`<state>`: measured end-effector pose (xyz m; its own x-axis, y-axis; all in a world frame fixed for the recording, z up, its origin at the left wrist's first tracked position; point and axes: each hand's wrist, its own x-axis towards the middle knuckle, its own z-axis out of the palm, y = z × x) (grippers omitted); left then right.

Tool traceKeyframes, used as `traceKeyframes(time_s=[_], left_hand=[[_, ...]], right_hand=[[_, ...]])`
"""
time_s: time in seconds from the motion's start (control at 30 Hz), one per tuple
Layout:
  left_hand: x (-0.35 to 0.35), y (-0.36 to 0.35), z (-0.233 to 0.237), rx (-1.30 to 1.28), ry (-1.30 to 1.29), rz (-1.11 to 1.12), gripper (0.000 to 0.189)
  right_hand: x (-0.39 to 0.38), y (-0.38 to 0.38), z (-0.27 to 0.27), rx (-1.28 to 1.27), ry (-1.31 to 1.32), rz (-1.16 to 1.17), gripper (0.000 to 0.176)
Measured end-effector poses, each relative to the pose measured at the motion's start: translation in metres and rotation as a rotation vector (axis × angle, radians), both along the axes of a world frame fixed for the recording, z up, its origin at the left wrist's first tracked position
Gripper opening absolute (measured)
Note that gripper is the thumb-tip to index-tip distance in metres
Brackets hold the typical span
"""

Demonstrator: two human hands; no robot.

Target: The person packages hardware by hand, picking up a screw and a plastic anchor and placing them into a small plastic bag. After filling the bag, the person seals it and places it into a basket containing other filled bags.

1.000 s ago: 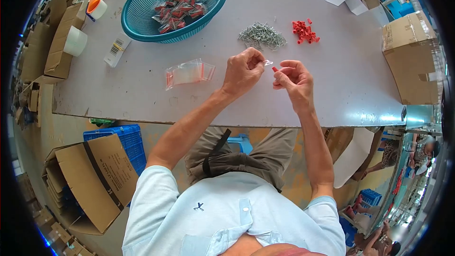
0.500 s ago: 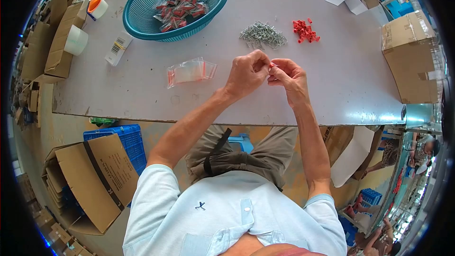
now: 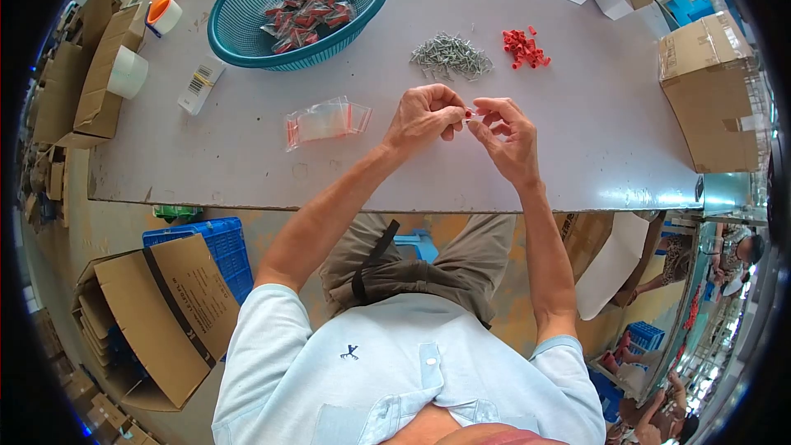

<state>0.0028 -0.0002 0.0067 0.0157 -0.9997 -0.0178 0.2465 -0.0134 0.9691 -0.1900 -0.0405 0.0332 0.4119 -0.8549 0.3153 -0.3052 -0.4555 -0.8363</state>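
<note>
Over the table, my left hand (image 3: 424, 119) pinches a small red piece (image 3: 469, 114) at its fingertips. Close beside it on the right, my right hand (image 3: 508, 138) has its thumb and index finger at the same piece; whether it grips anything is too small to tell. Beyond the hands lies a heap of grey metal screws or nails (image 3: 451, 56), with a pile of small red parts (image 3: 526, 48) to its right. Clear plastic bags with red edges (image 3: 328, 123) lie left of my left hand.
A teal basket (image 3: 362, 21) with red-filled packets stands at the back left. Tape rolls (image 3: 128, 72), a labelled white packet (image 3: 200, 85) and an open carton (image 3: 100, 107) are at the left; a closed carton (image 3: 713, 107) is at the right. People sit at the far right.
The fingers of my right hand have spread a little and shifted at the red piece. The whole view has moved slightly, so the table things appear a bit further left and up.
</note>
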Motion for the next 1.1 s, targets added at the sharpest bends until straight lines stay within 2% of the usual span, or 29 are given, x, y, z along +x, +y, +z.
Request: traceKeyframes(time_s=[0.17,0.23,0.3,0.37,0.43,0.57,0.63,0.83,1.1], left_hand=[[0.003,-0.001,-0.001,0.03,-0.053,-0.05,0.016],[0.002,-0.001,-0.002,0.053,-0.101,-0.039,0.019],[-0.004,0.0,-0.003,-0.098,-0.274,0.1,0.024],[-0.009,0.001,-0.002,-0.106,-0.242,0.096,0.023],[-0.011,0.0,0.0,-0.115,-0.215,0.096,0.021],[-0.008,0.002,-0.001,-0.108,-0.205,-0.02,0.014],[-0.005,0.001,-0.001,-0.092,-0.229,-0.053,0.012],[-0.006,0.002,-0.001,-0.122,-0.273,-0.015,0.011],[-0.003,0.001,-0.003,-0.144,-0.194,-0.049,0.009]], right_hand=[[-0.007,0.001,-0.008,0.096,-0.004,0.038,0.007],[-0.008,0.003,-0.012,0.154,-0.128,0.003,0.009],[-0.008,0.007,-0.013,0.056,-0.059,-0.039,0.012],[-0.012,0.009,-0.014,-0.044,0.014,-0.081,0.015],[-0.016,0.008,-0.016,0.222,-0.05,-0.11,0.018],[-0.011,0.009,-0.006,0.166,-0.053,-0.055,0.017],[-0.007,0.011,-0.005,0.301,-0.231,-0.017,0.017],[-0.011,0.011,-0.012,0.286,-0.21,0.013,0.012],[-0.006,0.013,-0.006,0.283,-0.159,0.032,0.011]])
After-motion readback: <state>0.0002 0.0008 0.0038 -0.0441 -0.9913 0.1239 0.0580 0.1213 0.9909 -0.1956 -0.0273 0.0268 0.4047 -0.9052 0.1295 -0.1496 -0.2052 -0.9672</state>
